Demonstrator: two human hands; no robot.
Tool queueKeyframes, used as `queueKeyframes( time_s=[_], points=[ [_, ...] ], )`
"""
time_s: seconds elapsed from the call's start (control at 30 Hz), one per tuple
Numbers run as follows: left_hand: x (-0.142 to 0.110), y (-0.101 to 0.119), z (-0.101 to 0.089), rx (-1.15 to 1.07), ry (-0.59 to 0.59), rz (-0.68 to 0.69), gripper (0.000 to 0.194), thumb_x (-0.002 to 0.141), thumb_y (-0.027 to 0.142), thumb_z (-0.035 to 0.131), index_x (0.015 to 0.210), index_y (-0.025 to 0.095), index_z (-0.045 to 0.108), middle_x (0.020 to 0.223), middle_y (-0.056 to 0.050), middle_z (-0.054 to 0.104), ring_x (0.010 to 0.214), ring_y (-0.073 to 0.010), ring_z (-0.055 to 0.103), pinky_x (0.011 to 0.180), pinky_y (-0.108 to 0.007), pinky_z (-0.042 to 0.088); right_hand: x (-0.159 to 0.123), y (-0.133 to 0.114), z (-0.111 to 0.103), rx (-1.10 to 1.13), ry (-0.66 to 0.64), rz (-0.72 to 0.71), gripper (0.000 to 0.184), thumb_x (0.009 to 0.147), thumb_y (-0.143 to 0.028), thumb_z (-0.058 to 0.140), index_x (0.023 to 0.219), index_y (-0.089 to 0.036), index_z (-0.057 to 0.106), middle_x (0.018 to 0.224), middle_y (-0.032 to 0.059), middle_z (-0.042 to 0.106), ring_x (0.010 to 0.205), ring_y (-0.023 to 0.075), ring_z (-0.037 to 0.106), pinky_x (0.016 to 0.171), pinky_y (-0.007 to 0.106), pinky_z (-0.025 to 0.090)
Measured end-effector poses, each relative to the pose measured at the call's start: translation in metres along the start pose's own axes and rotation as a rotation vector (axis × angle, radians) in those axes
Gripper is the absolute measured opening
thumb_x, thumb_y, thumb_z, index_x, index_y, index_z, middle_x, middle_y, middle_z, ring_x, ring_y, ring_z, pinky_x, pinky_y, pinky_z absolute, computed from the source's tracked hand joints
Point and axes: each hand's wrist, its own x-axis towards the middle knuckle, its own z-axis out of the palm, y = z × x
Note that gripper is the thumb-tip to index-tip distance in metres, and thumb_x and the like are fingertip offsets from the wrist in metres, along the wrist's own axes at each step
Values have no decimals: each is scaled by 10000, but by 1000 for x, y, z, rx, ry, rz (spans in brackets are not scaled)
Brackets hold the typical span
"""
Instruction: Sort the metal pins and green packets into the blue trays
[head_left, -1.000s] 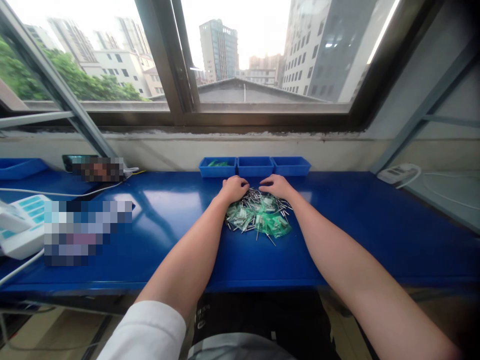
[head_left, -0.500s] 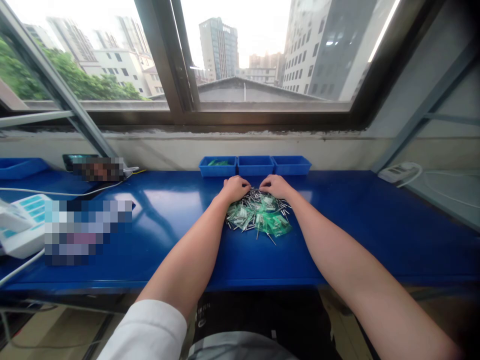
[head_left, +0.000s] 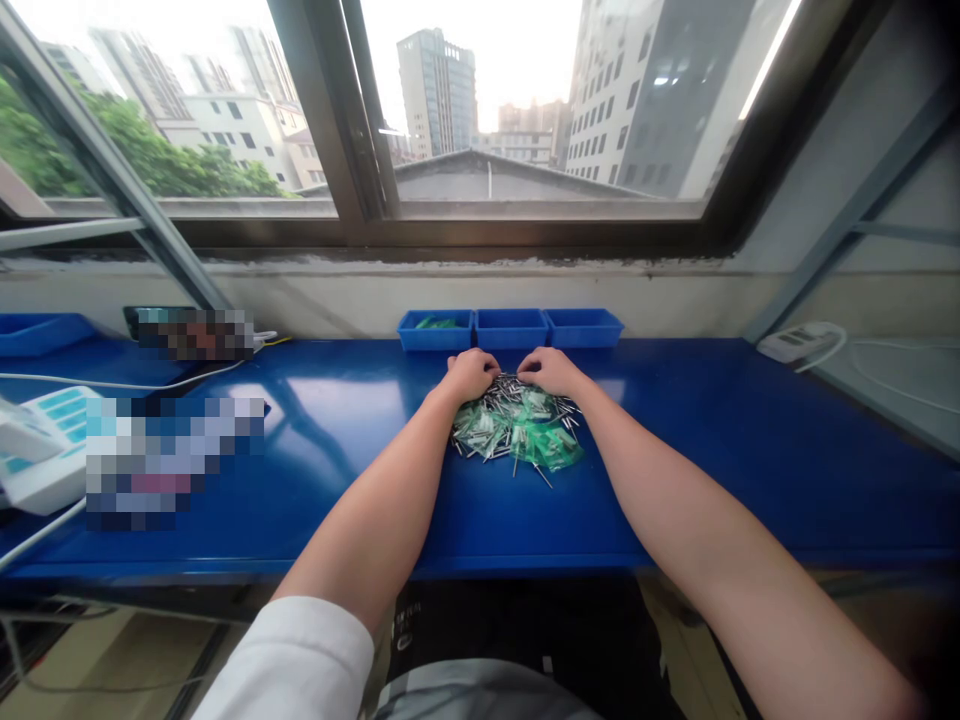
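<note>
A pile of thin metal pins (head_left: 507, 388) lies on the blue table, mixed with small clear and green plastic bags. One green bag (head_left: 547, 445) rests at the pile's near right, and a paler bag (head_left: 480, 428) at its left. At the far left edge of the pile is my left hand (head_left: 472, 375), fingers curled inward and closed. My right hand (head_left: 551, 371) mirrors it at the far right edge, its fingers also bent together. What either hand pinches, if anything, is too small to see. A few loose pins (head_left: 541, 476) stick out at the near side.
Three blue bins (head_left: 511, 330) stand in a row behind the pile; the left one holds something green. A white device (head_left: 45, 450) with blue keys and a cable is at the left. A white power strip (head_left: 799, 343) lies at the far right, below the window.
Both hands stay at the far edge of the pile with almost the same finger pose. The pins and bags show no clear shift.
</note>
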Motion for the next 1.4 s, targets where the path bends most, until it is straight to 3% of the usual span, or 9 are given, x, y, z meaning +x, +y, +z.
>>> queueKeyframes(
  time_s=[0.17,0.27,0.4,0.67,1.0,1.2,1.4],
  points=[
    [1,0,1,-21,61,17,213,829,292,490,878,237,690,1040,-42,660,1006,-227,564,911,-369,369,-1,-4,-1,139,32,27,171,725,-184,585,816,-189,730,910,40,691,852,175,608,802,272,450],
    [0,3,-1,-42,105,23,217,849,277,466,885,229,674,1024,-42,658,997,-221,567,904,-368,369,-3,-9,-3,229,41,-9,172,737,-239,597,837,-182,724,900,36,701,841,174,617,787,274,456],
    [-1,6,-3,-81,137,32,221,867,279,451,894,224,664,1013,-36,661,995,-207,568,901,-347,379,-4,-14,-4,210,75,-70,144,711,-262,643,800,-177,718,840,31,707,795,168,622,770,276,456],
    [2,3,-1,-174,194,80,210,864,294,457,892,211,648,968,-25,670,944,-184,584,863,-316,411,-1,-13,-2,291,125,-5,155,686,-265,654,777,-150,706,740,37,693,701,158,610,682,266,470],
    [1,7,0,-141,143,60,262,889,321,403,862,194,630,932,-48,677,917,-202,593,827,-329,417,0,-9,0,415,86,65,171,606,-182,655,763,-131,701,682,33,684,634,151,610,610,251,471],
    [1,7,0,-102,126,51,371,922,379,328,785,178,608,857,-71,671,848,-209,600,756,-317,413,1,-12,-2,434,146,66,178,641,-268,660,745,-129,701,699,50,688,649,162,605,635,278,476],
    [3,7,1,-72,144,35,406,934,381,302,781,168,612,881,-89,677,854,-216,603,766,-317,400,1,-12,-3,670,207,76,252,588,-315,712,772,-144,700,681,29,677,639,154,596,644,285,474]
  ],
)
